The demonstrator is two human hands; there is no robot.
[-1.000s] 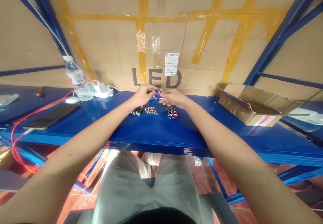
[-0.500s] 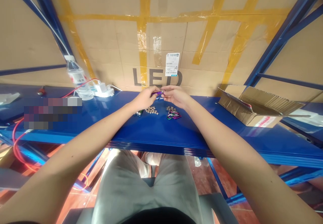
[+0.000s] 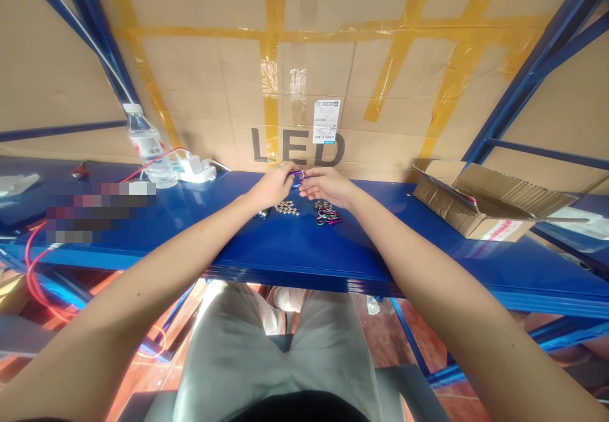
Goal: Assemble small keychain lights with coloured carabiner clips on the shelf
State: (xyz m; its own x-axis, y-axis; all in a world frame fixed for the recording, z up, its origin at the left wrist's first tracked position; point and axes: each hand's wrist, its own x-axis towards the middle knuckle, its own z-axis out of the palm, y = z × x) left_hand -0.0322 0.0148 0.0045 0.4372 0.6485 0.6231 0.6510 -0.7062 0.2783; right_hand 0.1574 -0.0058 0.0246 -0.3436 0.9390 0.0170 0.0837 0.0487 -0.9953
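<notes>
My left hand and my right hand meet over the back of the blue shelf. Both pinch a small purple metal piece held between their fingertips. Just below the hands lie a heap of small silver metal parts, a few small metal tubes partly hidden by my left wrist, and a bunch of coloured carabiner clips in purple and green.
A water bottle and a white charger block with a red cable stand at the back left. An open cardboard box lies at the right. A large taped carton marked LED closes the back.
The hands have stayed together on the purple piece, shifting it only slightly; the fingers have closed in tighter around it.
</notes>
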